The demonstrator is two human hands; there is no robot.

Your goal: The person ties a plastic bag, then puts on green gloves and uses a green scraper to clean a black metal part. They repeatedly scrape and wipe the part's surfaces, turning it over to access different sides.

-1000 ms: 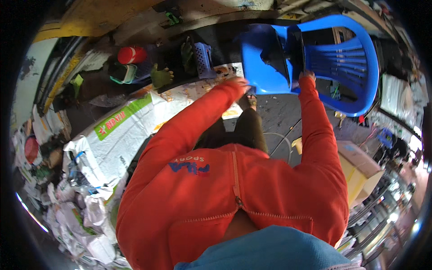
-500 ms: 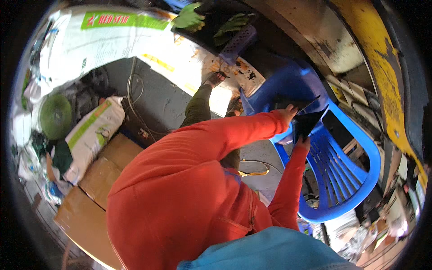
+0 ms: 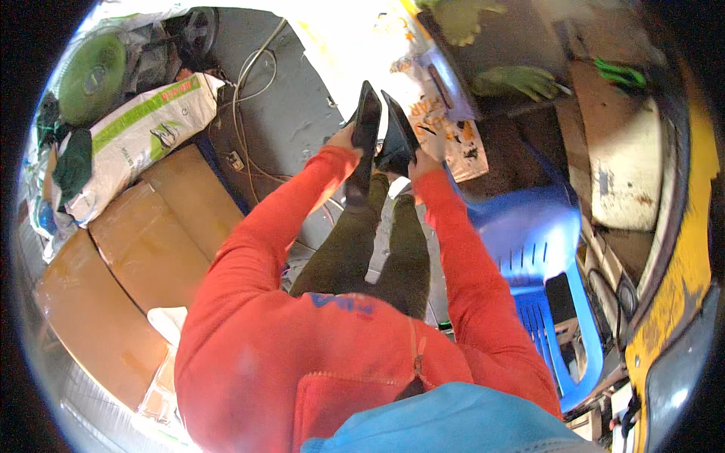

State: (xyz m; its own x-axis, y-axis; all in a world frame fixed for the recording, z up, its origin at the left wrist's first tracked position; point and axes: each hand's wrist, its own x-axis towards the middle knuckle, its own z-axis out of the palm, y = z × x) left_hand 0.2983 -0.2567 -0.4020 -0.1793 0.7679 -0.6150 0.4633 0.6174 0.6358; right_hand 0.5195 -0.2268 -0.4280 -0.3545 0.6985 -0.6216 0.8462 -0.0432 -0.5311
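My left hand (image 3: 343,139) is closed on the outer edge of a long black flat piece (image 3: 367,124), which stands up on its edge. Closed round a second black flat piece (image 3: 400,128) is my right hand (image 3: 426,164). The two pieces lean apart in a narrow V above my feet. Whether they join at the bottom, and what kind of thing they are, I cannot tell. A white sheet with orange markings (image 3: 472,155) lies on the floor beyond my right hand.
To the right stands a blue plastic chair (image 3: 521,226). Brown cardboard boxes (image 3: 121,302) and a white-and-green sack (image 3: 143,140) lie at left, near a green fan (image 3: 92,78). A pale cable (image 3: 240,113) crosses the grey floor. Green gloves (image 3: 521,81) rest at the far right.
Both hands have moved left, away from the blue chair, carrying the black pieces to the space in front of my legs. The view has turned to the right.
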